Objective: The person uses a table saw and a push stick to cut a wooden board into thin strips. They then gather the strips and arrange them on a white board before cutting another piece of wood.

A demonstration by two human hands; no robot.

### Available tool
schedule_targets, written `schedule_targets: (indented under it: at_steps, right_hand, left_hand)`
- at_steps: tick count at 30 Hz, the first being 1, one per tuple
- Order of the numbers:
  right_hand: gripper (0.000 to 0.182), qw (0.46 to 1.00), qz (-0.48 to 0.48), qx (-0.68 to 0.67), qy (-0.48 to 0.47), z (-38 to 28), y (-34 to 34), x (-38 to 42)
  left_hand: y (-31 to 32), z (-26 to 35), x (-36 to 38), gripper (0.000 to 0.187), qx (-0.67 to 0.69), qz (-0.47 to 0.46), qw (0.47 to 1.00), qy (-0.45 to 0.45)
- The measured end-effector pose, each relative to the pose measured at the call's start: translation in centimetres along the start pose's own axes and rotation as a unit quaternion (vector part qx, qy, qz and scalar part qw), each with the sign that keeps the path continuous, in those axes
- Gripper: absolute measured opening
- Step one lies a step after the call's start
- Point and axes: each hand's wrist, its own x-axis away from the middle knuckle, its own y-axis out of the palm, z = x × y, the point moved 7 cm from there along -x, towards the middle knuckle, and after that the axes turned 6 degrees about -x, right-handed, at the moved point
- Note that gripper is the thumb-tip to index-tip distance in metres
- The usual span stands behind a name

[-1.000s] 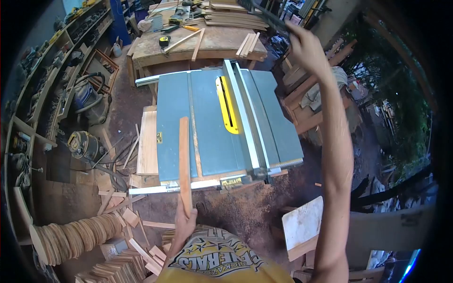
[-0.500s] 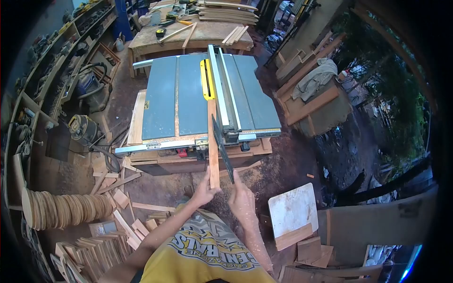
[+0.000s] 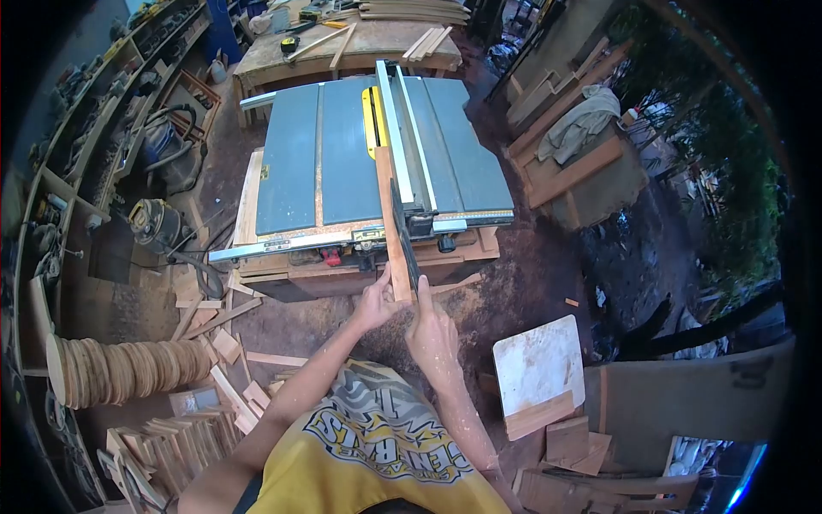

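A long narrow wooden strip (image 3: pixel 393 227) lies on the blue-grey table saw (image 3: pixel 291 163), its far end at the yellow insert (image 3: pixel 373 124) and its near end overhanging the front edge. My left hand (image 3: pixel 377 304) grips the strip's near end from the left. My right hand (image 3: pixel 435 334) is closed on a black push stick (image 3: pixel 408 254), index finger stretched along it. The stick runs close along the strip's right side, left of the silver rip fence (image 3: pixel 402 146). The saw blade cannot be made out.
Behind the saw stands a workbench (image 3: pixel 257 62) with wooden strips and a tape measure (image 3: pixel 289 44). Shop vacuums (image 3: pixel 157 224) and shelves line the left. Round wooden discs (image 3: pixel 128 370) and stacked offcuts (image 3: pixel 175 454) lie near left. A white board (image 3: pixel 538 368) leans at right.
Both hands have moved forward toward the saw, and the strip has advanced with my left hand. The push stick has swung in closer to the strip's right side.
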Motion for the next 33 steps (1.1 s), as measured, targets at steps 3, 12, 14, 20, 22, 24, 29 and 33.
schedule_targets:
  at_steps: [3,12,14,20,22,24,29,33]
  right_hand:
    - [0.064,1.000,0.003,0.005,-0.006,-0.4,0.1,-0.6]
    - [0.067,1.000,-0.023,0.018,0.006,-1.0,1.1,-2.7]
    - [0.066,0.999,-0.032,0.025,0.016,-1.4,0.9,-3.2]
    - [0.065,0.999,-0.029,0.013,0.040,-1.5,0.8,-4.3]
    - [0.065,0.998,-0.036,0.017,0.046,-1.7,0.7,-4.3]
    - [0.065,0.998,-0.030,0.018,0.043,-1.6,0.8,-4.4]
    - [0.062,0.999,-0.011,-0.007,0.041,-1.5,0.6,-4.1]
    - [0.056,0.998,-0.011,-0.044,0.043,-1.4,-0.5,-2.4]
  left_hand:
    - [-0.9,0.1,-0.2,0.104,-0.029,-0.014,0.999,-0.018]
    - [-2.3,1.8,-2.0,0.101,-0.050,-0.008,0.999,-0.002]
    - [-2.3,1.7,-2.6,0.101,-0.056,-0.012,0.998,-0.002]
    - [-2.2,1.2,-3.8,0.101,-0.048,-0.004,0.999,0.001]
    - [-2.2,0.5,-3.9,0.101,-0.053,-0.003,0.999,-0.001]
    - [-2.3,1.1,-3.9,0.102,-0.069,-0.005,0.998,-0.005]
    - [-2.4,1.6,-4.0,0.103,-0.079,-0.015,0.997,-0.014]
    - [-2.2,0.9,-4.2,0.102,-0.064,-0.019,0.998,-0.022]
